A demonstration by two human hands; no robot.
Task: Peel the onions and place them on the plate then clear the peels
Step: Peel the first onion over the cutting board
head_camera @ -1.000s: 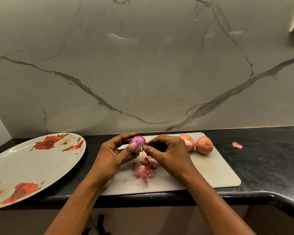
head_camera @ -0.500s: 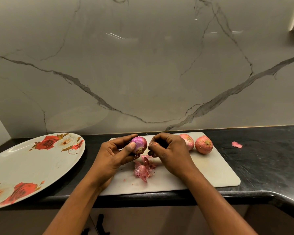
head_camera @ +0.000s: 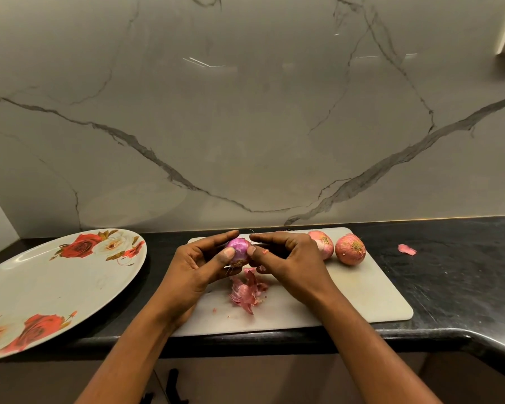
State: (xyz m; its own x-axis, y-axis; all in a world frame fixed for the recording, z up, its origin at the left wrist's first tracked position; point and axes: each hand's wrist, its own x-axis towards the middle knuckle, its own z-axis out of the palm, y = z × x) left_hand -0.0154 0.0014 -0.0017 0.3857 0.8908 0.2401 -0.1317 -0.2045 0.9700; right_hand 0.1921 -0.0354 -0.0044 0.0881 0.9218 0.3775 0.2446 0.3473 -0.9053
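L hand (head_camera: 200, 266) grips the small glossy purple onion (head_camera: 238, 248) above the board, root-end down, steadying it so R hand (head_camera: 289, 258) can pinch at leftover skin. Pink papery peels (head_camera: 247, 291) lie just below the grip. The rose-patterned white oval plate (head_camera: 56, 281) sits well to its L, w/ nothing on it yet.

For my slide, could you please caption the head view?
Left hand holds a purple onion; right hand peels it over the board.

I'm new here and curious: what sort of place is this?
Probably a home kitchen: a black countertop under a marble-look wall, a white chopping board with onions and peels, and a rose-patterned plate.
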